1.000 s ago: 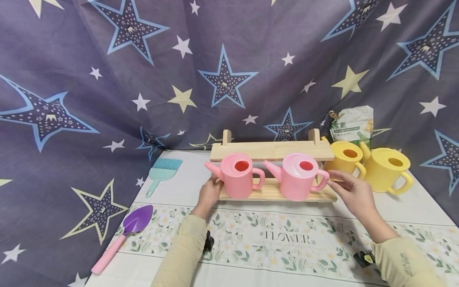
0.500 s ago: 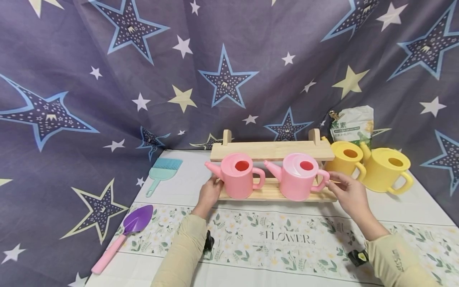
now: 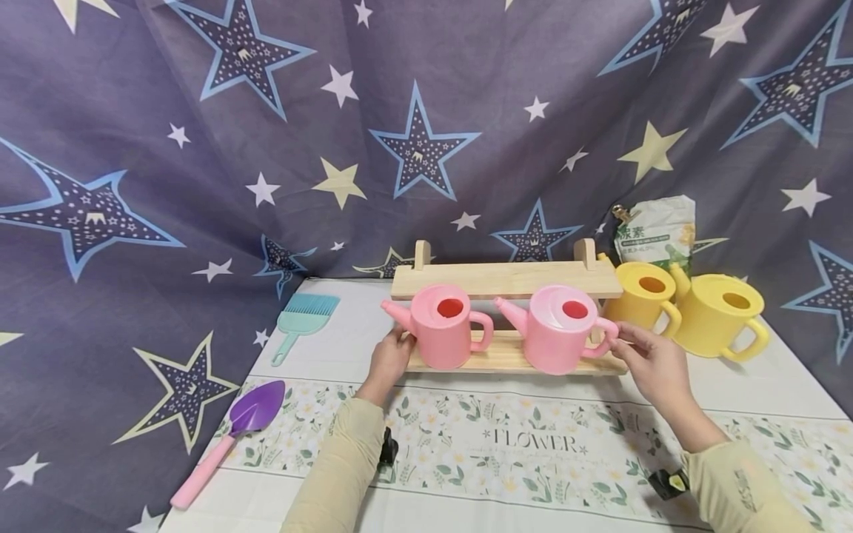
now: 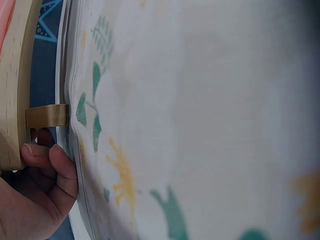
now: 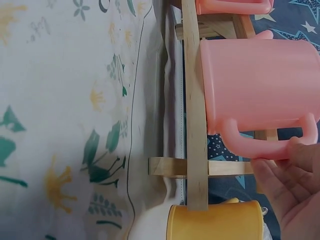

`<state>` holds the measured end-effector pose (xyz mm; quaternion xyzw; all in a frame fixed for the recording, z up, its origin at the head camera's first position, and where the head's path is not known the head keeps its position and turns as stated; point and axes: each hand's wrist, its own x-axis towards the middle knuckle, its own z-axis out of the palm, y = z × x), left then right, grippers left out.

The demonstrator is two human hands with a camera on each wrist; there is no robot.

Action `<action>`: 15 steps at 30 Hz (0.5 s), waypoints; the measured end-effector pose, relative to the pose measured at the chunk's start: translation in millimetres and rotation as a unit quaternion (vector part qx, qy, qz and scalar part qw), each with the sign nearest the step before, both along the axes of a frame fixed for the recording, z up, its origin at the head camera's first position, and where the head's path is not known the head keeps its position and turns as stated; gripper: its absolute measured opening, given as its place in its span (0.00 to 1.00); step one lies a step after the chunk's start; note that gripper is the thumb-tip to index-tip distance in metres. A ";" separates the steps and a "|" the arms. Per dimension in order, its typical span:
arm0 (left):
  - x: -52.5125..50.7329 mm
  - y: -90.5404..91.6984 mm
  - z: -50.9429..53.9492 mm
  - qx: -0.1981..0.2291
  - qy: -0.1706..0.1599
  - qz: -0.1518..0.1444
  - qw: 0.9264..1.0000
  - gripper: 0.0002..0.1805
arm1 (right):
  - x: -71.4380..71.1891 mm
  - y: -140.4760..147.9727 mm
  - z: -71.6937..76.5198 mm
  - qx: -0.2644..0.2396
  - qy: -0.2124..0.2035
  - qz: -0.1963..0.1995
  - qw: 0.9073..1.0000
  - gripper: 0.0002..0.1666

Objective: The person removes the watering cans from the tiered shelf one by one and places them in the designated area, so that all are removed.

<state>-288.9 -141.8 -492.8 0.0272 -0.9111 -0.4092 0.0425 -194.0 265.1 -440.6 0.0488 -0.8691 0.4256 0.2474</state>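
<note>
Two pink watering cans, the left one [image 3: 440, 340] and the right one [image 3: 554, 346], stand side by side on the lower board of a two-tier wooden shelf [image 3: 506, 281], spouts pointing left. My right hand [image 3: 660, 370] pinches the handle of the right can between thumb and fingers; the right wrist view shows that handle [image 5: 255, 148] in the fingertips. At the shelf's left end, my left hand [image 3: 389, 363] grips the lower board, its fingers curled beneath the board [image 4: 12, 100] in the left wrist view. Part of the left fingers is hidden behind the left can.
Two yellow watering cans [image 3: 720, 314] stand right of the shelf, before a white clipped bag [image 3: 656, 233]. On the left lie a teal brush [image 3: 306, 314] and a purple trowel [image 3: 256, 407] with a pink handle. A starry curtain [image 3: 426, 111] hangs behind the table.
The right pink can has shifted slightly to the right with my right hand on its handle. Earlier, the right hand moved in closer to that handle. My left hand and the left can stay put.
</note>
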 end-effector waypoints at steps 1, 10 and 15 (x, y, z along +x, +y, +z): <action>-0.1 0.2 0.1 0.000 0.000 0.000 1.000 0.23 | 1.4 0.6 0.5 0.003 0.001 -0.005 1.000 0.17; -0.4 1.0 -1.0 0.004 0.001 0.000 1.000 0.23 | 16.0 9.3 4.8 -0.001 0.005 -0.028 1.000 0.17; 0.0 0.9 -1.2 0.004 -0.001 0.001 1.000 0.23 | 24.1 16.5 6.7 -0.009 -0.013 -0.045 0.999 0.19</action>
